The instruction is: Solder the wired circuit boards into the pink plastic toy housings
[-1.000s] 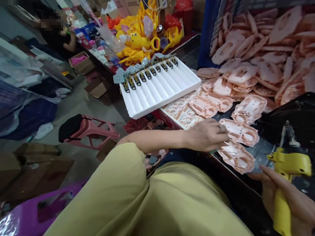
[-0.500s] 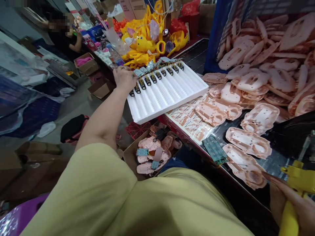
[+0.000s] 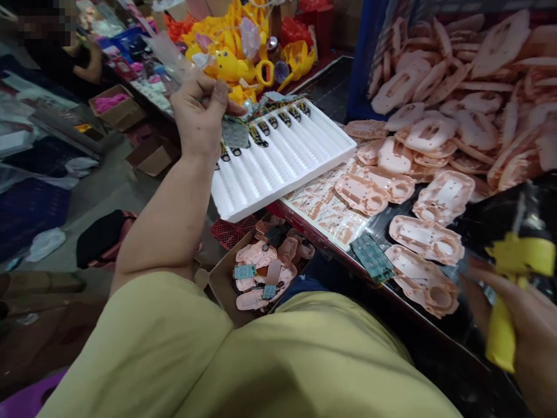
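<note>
My left hand is closed, its thumb and fingers pinched over the far left edge of a white foam tray. From that pinch hangs a small grey-green circuit board with wires. Several small black parts with yellow wires sit in the tray's grooves along its far edge. At the right, my right hand, blurred, is wrapped round the handle of a yellow pistol-shaped glue gun. Near it lie pink plastic shell halves and a green circuit board at the table edge.
A blue crate holds many pink shells, spilling onto the table. Yellow toy parts are piled behind the tray. Below the table edge stands a carton with shells and boards. Another person sits at the far left.
My left hand has lifted at the tray's left end, and a circuit board now hangs from its fingers. My right hand and the glue gun have moved up. The view has shifted slightly.
</note>
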Action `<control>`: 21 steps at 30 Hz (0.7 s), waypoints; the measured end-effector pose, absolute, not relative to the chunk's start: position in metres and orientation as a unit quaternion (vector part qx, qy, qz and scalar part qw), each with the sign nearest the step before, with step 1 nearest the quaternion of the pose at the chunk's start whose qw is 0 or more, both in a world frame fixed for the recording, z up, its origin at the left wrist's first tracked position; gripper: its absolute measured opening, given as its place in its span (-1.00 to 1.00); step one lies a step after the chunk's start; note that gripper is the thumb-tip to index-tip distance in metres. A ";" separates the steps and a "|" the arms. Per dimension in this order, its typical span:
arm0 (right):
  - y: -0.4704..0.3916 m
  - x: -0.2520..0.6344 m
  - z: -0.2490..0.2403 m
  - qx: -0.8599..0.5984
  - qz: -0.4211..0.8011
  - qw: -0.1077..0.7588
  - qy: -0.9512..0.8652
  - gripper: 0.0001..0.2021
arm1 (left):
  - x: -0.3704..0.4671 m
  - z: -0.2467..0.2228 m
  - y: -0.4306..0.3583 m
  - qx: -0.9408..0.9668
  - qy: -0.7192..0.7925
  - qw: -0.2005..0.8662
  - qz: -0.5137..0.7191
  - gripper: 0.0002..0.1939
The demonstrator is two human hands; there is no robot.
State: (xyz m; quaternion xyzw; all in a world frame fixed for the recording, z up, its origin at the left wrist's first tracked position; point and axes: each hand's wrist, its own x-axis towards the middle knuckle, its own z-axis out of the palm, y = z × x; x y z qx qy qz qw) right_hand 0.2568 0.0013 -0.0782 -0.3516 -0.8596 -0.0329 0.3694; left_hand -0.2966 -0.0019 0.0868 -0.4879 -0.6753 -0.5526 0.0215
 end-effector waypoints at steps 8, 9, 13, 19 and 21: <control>0.026 0.223 -0.051 -0.303 -0.027 0.214 -0.928 -0.80 | -0.135 0.058 0.008 -0.623 -0.581 -0.335 -0.403 -0.63; 0.024 0.224 -0.053 -0.318 -0.029 0.198 -0.927 -0.81 | -0.121 0.053 0.010 -0.655 -0.570 -0.352 -0.349 -0.64; 0.008 0.228 -0.053 -0.363 -0.048 0.161 -0.917 -0.82 | -0.070 0.035 0.027 -0.770 -0.484 -0.367 -0.194 -0.79; -0.022 0.242 -0.032 -0.325 -0.061 0.316 -0.889 -0.70 | -0.017 0.019 0.058 -0.855 -0.419 -0.290 -0.096 -0.84; -0.034 0.252 -0.022 -0.323 -0.055 0.340 -0.881 -0.58 | -0.006 0.014 0.065 -0.874 -0.418 -0.236 -0.069 -0.83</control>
